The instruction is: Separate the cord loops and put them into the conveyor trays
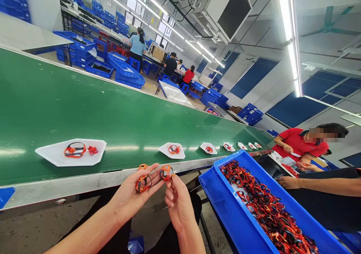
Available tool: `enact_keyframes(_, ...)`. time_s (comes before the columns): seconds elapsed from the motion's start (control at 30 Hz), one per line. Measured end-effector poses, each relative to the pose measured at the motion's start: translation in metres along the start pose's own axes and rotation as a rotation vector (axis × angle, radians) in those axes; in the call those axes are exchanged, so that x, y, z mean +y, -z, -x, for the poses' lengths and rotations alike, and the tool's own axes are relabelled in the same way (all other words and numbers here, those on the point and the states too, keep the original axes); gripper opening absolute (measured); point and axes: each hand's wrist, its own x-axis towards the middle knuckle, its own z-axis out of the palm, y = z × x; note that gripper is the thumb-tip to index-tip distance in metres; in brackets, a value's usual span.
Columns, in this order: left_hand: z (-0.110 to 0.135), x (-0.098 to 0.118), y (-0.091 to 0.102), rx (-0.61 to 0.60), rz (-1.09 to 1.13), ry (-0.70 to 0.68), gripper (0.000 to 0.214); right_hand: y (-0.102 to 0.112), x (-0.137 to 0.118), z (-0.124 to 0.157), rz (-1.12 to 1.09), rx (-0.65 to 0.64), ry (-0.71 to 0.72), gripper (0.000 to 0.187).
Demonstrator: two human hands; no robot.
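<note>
My left hand [132,188] is palm up with small coils of orange and black wire [143,183] resting on its fingers. Another wire coil [166,172] is pinched between the thumb and fingers of my right hand [179,203], close to the left fingertips. Both hands are above the near metal edge of the green conveyor belt [84,103]. On the belt to the left lies a white tray [50,153] holding a wire coil and a small red piece. Just beyond my hands sits a smaller-looking white tray [163,148] with similar contents.
To my right, a blue bin [237,209] holds a heap of wire coils. More white trays [208,152] line the belt towards a co-worker in red [296,143]. Another person's arm [324,184] reaches in beyond the bin. Blue crates [126,71] stand across the belt.
</note>
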Motion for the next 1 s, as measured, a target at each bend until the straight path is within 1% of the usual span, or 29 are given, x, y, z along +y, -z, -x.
enact_keyframes(0.17, 0.0, -0.001, 0.001, 0.009, -0.012, -0.007, 0.039, 0.003, -0.001, -0.002, -0.208, 0.042, -0.128, 0.023)
enact_keyframes(0.3, -0.001, -0.002, 0.002, 0.011, -0.027, -0.007, 0.037, 0.005, -0.001, -0.003, -0.327, 0.065, -0.198, 0.021)
enact_keyframes(0.47, -0.003, -0.002, 0.005, 0.0, -0.036, -0.014, 0.038, 0.006, 0.0, -0.004, -0.407, 0.064, -0.236, 0.028)
enact_keyframes(0.6, -0.003, -0.002, 0.005, 0.003, -0.047, -0.013, 0.038, 0.006, -0.003, -0.003, -0.393, 0.051, -0.246, 0.026)
enact_keyframes(0.67, -0.003, -0.001, 0.005, 0.007, -0.048, -0.007, 0.038, 0.007, -0.007, -0.005, -0.334, 0.054, -0.203, 0.023)
enact_keyframes(0.7, -0.002, -0.001, 0.005, 0.012, -0.049, -0.002, 0.038, 0.009, -0.01, -0.008, -0.289, 0.061, -0.159, 0.022)
enact_keyframes(0.8, -0.001, 0.0, 0.004, 0.042, -0.068, 0.007, 0.037, 0.015, -0.022, -0.022, -0.077, 0.108, 0.063, 0.023)
enact_keyframes(0.9, -0.001, 0.003, 0.005, 0.076, -0.094, 0.026, 0.036, 0.027, -0.032, -0.044, 0.154, 0.209, 0.282, 0.028)
enact_keyframes(0.93, -0.001, 0.004, 0.006, 0.077, -0.091, 0.037, 0.035, 0.031, -0.035, -0.052, 0.197, 0.243, 0.321, 0.03)
enact_keyframes(1.0, -0.002, 0.005, 0.008, 0.057, -0.077, 0.055, 0.032, 0.038, -0.039, -0.064, 0.231, 0.29, 0.353, 0.032)
